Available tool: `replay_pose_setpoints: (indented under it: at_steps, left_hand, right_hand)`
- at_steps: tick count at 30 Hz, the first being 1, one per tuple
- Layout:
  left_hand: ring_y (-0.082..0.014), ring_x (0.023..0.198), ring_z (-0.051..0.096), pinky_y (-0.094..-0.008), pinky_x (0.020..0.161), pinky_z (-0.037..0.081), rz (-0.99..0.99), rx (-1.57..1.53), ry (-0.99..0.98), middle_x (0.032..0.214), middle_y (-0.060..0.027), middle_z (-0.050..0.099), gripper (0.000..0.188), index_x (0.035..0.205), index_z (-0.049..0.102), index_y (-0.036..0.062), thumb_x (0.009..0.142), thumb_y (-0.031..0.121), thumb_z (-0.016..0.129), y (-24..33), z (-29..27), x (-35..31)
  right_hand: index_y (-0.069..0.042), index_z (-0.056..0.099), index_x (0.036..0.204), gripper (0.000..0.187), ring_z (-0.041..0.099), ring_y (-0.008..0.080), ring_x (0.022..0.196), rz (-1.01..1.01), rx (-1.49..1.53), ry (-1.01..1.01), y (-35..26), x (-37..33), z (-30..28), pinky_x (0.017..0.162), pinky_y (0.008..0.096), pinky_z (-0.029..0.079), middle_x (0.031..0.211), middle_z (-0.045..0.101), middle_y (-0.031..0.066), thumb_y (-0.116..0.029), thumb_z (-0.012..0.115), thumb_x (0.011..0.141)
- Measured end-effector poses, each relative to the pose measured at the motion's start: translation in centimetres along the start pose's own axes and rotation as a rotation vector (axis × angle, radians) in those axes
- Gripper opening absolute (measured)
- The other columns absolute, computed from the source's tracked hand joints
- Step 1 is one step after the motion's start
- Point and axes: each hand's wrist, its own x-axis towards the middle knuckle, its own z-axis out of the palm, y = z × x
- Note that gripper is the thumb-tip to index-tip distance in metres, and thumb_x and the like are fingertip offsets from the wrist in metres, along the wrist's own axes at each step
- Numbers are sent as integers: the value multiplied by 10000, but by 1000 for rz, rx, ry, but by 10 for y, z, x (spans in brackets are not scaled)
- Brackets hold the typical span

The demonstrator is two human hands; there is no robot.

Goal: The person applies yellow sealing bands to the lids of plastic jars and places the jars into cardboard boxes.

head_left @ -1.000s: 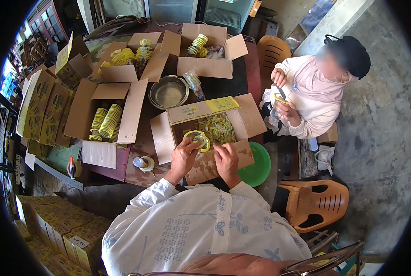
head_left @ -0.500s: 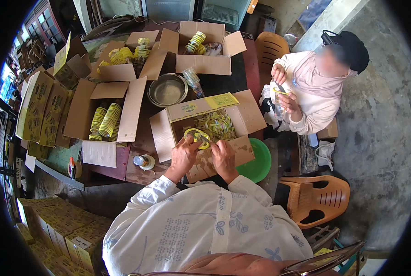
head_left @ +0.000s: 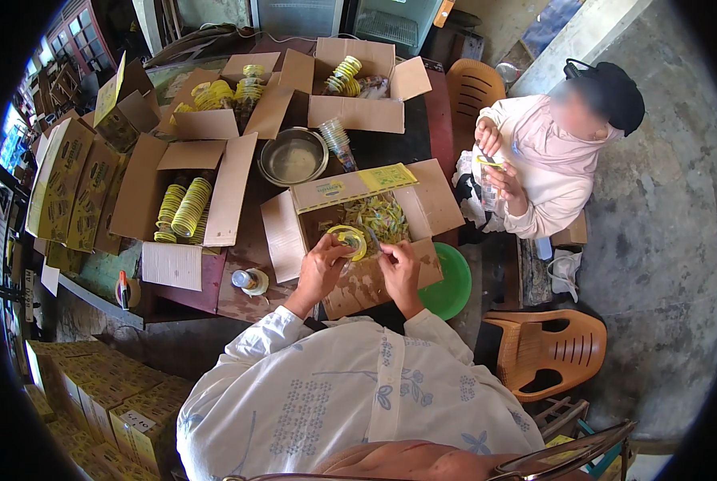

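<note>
My left hand is closed around a clear plastic cup with a yellow rim, tilted so that its mouth faces up. In my right hand a thin, dark, blade-like tool is pinched, its tip beside the cup's rim; its exact kind is too small to tell. Both hands are over the near flap of an open cardboard box. Inside that box lies a heap of yellow and clear scraps.
A metal bowl and a stack of clear cups stand behind the box. Another open carton holds stacked yellow-rimmed cups. A green basin is at right, a small bottle at left. A co-worker handles a similar cup.
My right hand has shifted slightly right, drawing the tool a little away from the cup. My left hand still holds the cup, now showing its rim more openly.
</note>
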Motion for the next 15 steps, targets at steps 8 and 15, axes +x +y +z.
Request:
replay_pose_setpoints:
  at_steps: [8, 15]
  left_hand:
    - [-298, 835, 668, -388, 723, 540, 45, -58, 31, 940, -100, 623, 205, 1005, 766, 71, 812, 13, 732, 4, 6, 1]
    - [-306, 880, 674, -379, 760, 544, 44, -157, 24, 953, -134, 636, 177, 970, 741, 7, 805, -52, 720, 3, 10, 0]
  right_hand:
    - [-24, 711, 1003, 207, 622, 246, 686, -175, -164, 18, -18, -11, -3, 595, 345, 503, 852, 592, 94, 47, 713, 808]
    - [-31, 714, 1001, 218, 604, 268, 676, -266, -305, 66, -26, -7, 2, 589, 386, 486, 834, 565, 94, 40, 713, 794]
